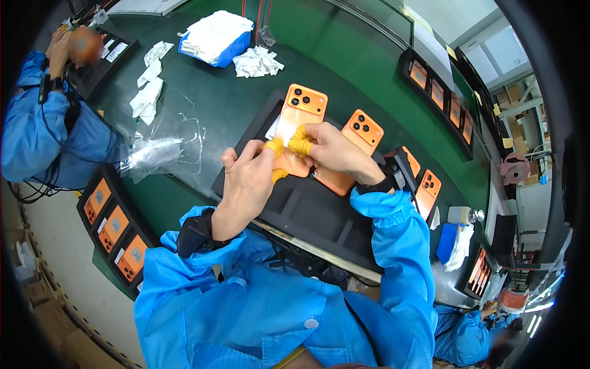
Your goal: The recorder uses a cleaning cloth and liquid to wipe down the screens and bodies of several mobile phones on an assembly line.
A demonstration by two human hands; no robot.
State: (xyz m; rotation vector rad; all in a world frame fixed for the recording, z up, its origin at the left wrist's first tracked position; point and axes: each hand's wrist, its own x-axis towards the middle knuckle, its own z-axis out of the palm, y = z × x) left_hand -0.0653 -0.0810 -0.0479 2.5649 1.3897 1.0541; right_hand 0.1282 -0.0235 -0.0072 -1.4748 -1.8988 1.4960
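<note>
We note the orange phone (301,114) over the black tray (307,215), camera end away from us — left hand (244,179) and right hand (335,147) (yellow finger cots (301,140) worn) curl together at its back; whether either grips anything, we cannot tell; second phone (361,136) lies just right

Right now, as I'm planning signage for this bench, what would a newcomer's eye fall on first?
Probably the bright orange phone at the centre, where the left hand and right hand, with yellow finger covers, meet over its back. Next might come the white cloths heaped in a blue box at the top, and the black tray of orange phones at the left.
</note>
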